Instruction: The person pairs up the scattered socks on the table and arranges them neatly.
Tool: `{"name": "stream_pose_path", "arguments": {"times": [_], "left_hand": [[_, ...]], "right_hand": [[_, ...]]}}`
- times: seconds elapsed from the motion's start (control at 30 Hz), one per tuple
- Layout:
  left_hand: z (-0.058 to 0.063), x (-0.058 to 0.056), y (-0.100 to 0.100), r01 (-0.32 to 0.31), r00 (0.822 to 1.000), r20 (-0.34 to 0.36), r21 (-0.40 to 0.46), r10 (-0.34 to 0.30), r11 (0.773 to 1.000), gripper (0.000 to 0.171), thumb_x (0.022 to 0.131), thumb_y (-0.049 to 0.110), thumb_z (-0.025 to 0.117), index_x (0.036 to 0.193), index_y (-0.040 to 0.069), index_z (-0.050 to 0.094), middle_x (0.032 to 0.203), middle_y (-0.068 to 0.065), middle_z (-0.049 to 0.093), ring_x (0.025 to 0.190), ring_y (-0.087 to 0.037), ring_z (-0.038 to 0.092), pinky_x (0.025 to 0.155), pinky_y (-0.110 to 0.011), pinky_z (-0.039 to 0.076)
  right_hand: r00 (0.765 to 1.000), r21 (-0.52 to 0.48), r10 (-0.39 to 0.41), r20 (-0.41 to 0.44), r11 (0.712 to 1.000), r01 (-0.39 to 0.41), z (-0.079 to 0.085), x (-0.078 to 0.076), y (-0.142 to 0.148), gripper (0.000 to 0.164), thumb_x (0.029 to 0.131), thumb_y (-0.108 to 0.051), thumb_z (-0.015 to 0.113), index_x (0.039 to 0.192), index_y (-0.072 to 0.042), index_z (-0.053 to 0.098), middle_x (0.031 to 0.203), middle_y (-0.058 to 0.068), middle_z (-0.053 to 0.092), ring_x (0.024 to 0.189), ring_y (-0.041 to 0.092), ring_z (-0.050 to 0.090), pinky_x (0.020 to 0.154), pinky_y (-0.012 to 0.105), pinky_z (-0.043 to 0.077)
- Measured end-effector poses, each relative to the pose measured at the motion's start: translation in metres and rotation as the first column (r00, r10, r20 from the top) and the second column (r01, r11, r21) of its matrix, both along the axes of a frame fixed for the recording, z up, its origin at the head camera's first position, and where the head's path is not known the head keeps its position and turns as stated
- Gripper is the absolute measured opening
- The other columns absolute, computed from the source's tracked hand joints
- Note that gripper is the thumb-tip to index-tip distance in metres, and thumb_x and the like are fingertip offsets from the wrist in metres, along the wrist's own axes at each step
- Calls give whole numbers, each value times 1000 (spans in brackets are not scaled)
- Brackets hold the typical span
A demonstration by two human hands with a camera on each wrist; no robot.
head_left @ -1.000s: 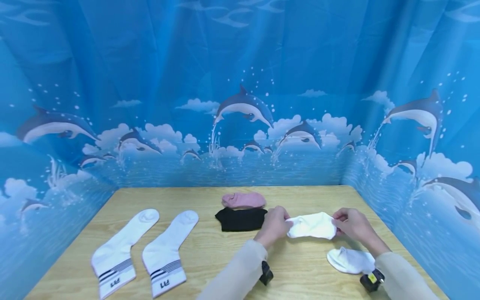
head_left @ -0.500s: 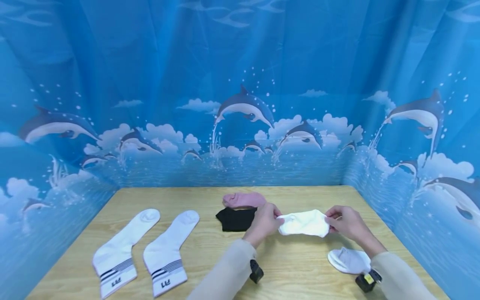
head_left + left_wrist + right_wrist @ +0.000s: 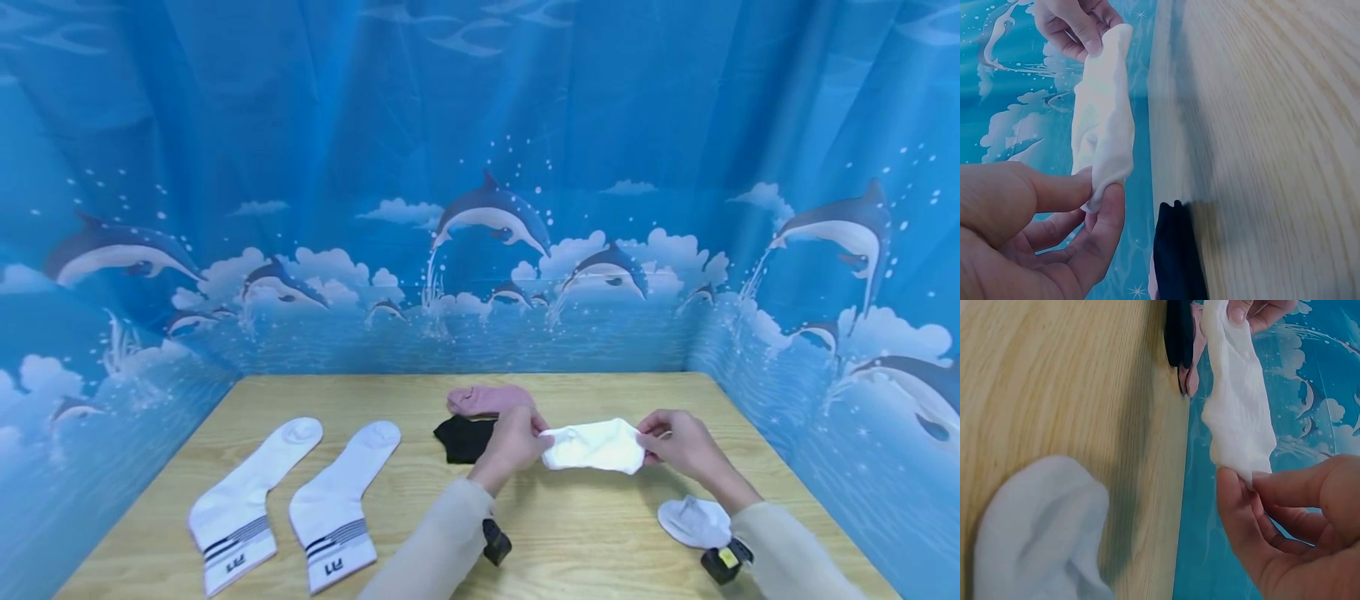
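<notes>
A short white sock [image 3: 592,446] is stretched sideways between my two hands, held above the table. My left hand [image 3: 513,446] pinches its left end between thumb and fingers, in front of a black sock [image 3: 463,439] that it partly covers. At the other end my right hand [image 3: 678,443] pinches the sock, seen closely in the right wrist view with thumb [image 3: 1291,484] against fingers. Below my right hand a second short white sock [image 3: 693,522] lies on the table, partly hidden by the wrist camera.
On the wooden table [image 3: 420,533], a pink sock [image 3: 487,400] lies behind the black one. Two long white socks with dark stripes, a left one [image 3: 236,500] and a right one [image 3: 345,500], lie flat at the left. A blue dolphin curtain [image 3: 375,167] encloses the back and sides.
Both hands have moved left with the white sock stretched between them. My left hand now covers more of the black sock. The socks on the table stay put.
</notes>
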State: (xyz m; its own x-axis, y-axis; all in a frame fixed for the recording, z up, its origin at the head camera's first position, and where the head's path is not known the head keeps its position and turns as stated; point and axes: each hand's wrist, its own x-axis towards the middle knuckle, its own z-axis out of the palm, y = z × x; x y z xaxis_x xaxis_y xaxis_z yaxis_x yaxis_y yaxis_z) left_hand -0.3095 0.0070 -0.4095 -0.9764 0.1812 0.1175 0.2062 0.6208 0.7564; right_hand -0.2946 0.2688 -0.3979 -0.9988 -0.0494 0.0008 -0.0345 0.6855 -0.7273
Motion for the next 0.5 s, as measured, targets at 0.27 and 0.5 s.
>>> {"name": "stream_pose_path", "arguments": {"times": [0.27,0.5], "left_hand": [[4,3,-11,4,1000,26,11,-4,1000,7,89,7,78,93,2,75,83,-4,70,74,-10,60,66,-24,54],[4,5,-21,-3,1000,30,-2,3,1000,11,93,14,76,94,3,74,88,-4,70,78,-12,61,69,-28,54]], "right_hand": [[1000,-20,17,-3,1000,-17,0,1,-10,15,95,0,66,107,10,67,93,17,70,72,17,70,68,35,64],[999,-69,36,-12,997,-37,0,4,-17,15,94,1,67,106,11,66,94,20,69,72,18,70,66,34,64]]}}
